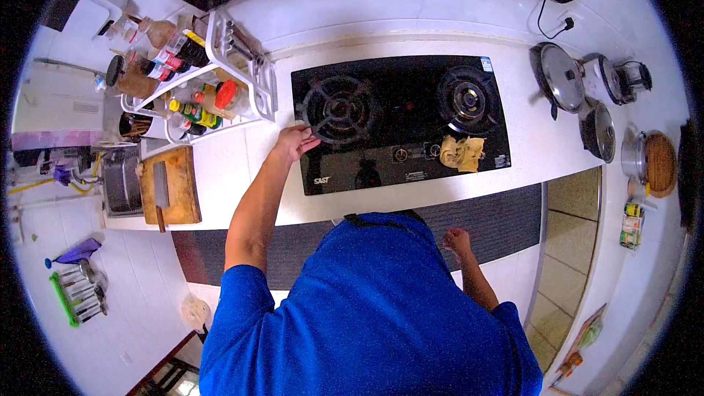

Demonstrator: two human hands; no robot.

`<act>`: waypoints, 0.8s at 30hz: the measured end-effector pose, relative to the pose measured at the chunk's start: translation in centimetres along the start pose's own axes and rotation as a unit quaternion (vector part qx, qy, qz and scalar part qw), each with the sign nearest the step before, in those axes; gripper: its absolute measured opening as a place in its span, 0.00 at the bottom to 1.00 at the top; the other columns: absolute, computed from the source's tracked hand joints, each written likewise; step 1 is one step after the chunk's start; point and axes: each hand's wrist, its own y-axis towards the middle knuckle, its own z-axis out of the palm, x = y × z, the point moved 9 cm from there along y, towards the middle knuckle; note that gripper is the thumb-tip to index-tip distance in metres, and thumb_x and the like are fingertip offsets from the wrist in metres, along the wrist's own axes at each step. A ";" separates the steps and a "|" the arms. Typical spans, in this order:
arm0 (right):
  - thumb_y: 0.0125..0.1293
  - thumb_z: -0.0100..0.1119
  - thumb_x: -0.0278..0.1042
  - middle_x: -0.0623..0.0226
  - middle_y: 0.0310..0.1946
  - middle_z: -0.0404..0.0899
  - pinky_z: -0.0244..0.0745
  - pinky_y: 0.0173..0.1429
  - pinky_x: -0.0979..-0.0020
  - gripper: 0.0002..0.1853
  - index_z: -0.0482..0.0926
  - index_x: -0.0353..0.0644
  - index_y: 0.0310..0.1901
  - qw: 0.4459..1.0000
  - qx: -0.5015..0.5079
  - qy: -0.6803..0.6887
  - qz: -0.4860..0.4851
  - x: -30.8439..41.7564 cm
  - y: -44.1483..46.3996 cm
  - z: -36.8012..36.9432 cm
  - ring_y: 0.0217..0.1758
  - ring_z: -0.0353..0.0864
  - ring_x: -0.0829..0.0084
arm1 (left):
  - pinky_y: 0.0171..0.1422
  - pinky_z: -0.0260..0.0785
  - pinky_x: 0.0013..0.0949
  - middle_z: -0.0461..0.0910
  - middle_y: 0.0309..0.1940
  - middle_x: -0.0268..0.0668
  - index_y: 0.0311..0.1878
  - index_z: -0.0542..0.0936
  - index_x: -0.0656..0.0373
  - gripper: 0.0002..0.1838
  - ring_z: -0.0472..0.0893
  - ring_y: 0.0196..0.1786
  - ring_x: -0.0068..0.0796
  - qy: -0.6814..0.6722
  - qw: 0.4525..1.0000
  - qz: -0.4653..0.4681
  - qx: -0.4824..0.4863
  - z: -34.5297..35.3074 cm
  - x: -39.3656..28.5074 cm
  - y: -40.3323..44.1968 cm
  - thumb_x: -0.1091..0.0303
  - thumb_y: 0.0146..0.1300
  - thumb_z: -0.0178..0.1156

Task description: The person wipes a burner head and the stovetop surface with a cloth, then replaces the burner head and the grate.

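My left hand is at the left edge of the black gas hob. Its fingers are closed on the rim of the round black burner grate over the left burner. Off the counter's front edge, beside my body, my right hand hangs with loosely bent fingers and nothing visible in it. The right burner shows its brass-coloured centre. A crumpled tan cloth lies on the hob's front right, next to the control knobs.
A white rack of bottles and jars stands left of the hob. Beyond it are a cleaver on a wooden cutting board and a sink. Lidded pans hang at the right wall. A dark mat lies below.
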 end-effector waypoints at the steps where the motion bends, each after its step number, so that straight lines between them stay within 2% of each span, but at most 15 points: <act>1: 0.70 0.60 0.32 0.67 0.29 0.83 0.81 0.31 0.70 0.06 0.81 0.40 0.41 1.000 -0.002 -0.012 0.002 0.0 -0.2 0.0 0.28 0.84 0.72 | 0.60 0.82 0.55 0.79 0.51 0.52 0.61 0.70 0.72 0.17 0.82 0.50 0.49 -0.009 1.000 -0.004 -0.013 -0.2 0.1 0.0 0.81 0.70 0.56; 6: 0.70 0.61 0.35 0.66 0.30 0.83 0.82 0.31 0.68 0.07 0.81 0.40 0.41 1.000 -0.003 0.017 0.004 -0.8 0.5 -0.5 0.28 0.84 0.72 | 0.60 0.82 0.55 0.79 0.50 0.51 0.61 0.69 0.72 0.17 0.82 0.50 0.49 0.003 1.000 -0.002 0.005 -0.6 0.3 0.8 0.81 0.70 0.56; 9: 0.71 0.61 0.35 0.65 0.30 0.84 0.82 0.30 0.68 0.08 0.81 0.39 0.43 1.000 -0.001 -0.015 0.025 -1.9 1.1 -0.7 0.28 0.84 0.72 | 0.60 0.82 0.54 0.79 0.49 0.50 0.60 0.70 0.72 0.17 0.82 0.49 0.47 0.011 1.000 -0.001 0.012 -0.6 0.4 0.8 0.81 0.70 0.56; 14: 0.72 0.59 0.35 0.65 0.30 0.83 0.82 0.30 0.70 0.09 0.81 0.38 0.44 0.998 0.030 -0.027 -0.048 -1.0 1.7 -0.1 0.27 0.84 0.72 | 0.64 0.80 0.52 0.79 0.50 0.47 0.64 0.67 0.69 0.20 0.82 0.51 0.45 0.034 0.999 -0.010 0.034 -0.1 0.4 0.8 0.79 0.72 0.55; 16: 0.72 0.59 0.35 0.65 0.30 0.83 0.82 0.31 0.70 0.10 0.81 0.38 0.45 0.999 0.016 -0.021 -0.023 -0.4 1.4 0.0 0.27 0.84 0.72 | 0.61 0.82 0.52 0.80 0.46 0.48 0.59 0.72 0.71 0.15 0.82 0.48 0.44 0.022 1.000 -0.003 -0.006 -0.4 0.2 0.2 0.80 0.71 0.56; 17: 0.73 0.59 0.36 0.66 0.30 0.83 0.82 0.31 0.70 0.10 0.81 0.38 0.45 1.000 0.003 -0.016 0.003 -0.3 1.1 0.0 0.27 0.84 0.72 | 0.61 0.82 0.52 0.80 0.46 0.48 0.59 0.72 0.71 0.15 0.82 0.48 0.44 0.022 1.000 -0.003 -0.006 -0.2 0.0 0.0 0.80 0.71 0.56; 21: 0.73 0.59 0.35 0.65 0.29 0.83 0.83 0.31 0.69 0.09 0.81 0.37 0.45 1.000 -0.005 -0.017 0.006 -0.6 1.5 -0.3 0.28 0.84 0.72 | 0.61 0.81 0.51 0.80 0.46 0.47 0.58 0.73 0.71 0.15 0.82 0.49 0.43 0.030 0.999 -0.009 -0.012 0.0 -0.1 -0.2 0.80 0.71 0.56; 24: 0.73 0.59 0.33 0.64 0.30 0.83 0.83 0.31 0.68 0.09 0.81 0.36 0.46 0.999 0.042 0.004 -0.006 -2.5 3.3 -0.3 0.27 0.84 0.71 | 0.59 0.82 0.50 0.81 0.46 0.47 0.59 0.73 0.71 0.15 0.83 0.48 0.43 0.051 0.998 0.003 -0.025 -0.1 -0.3 -0.5 0.81 0.71 0.55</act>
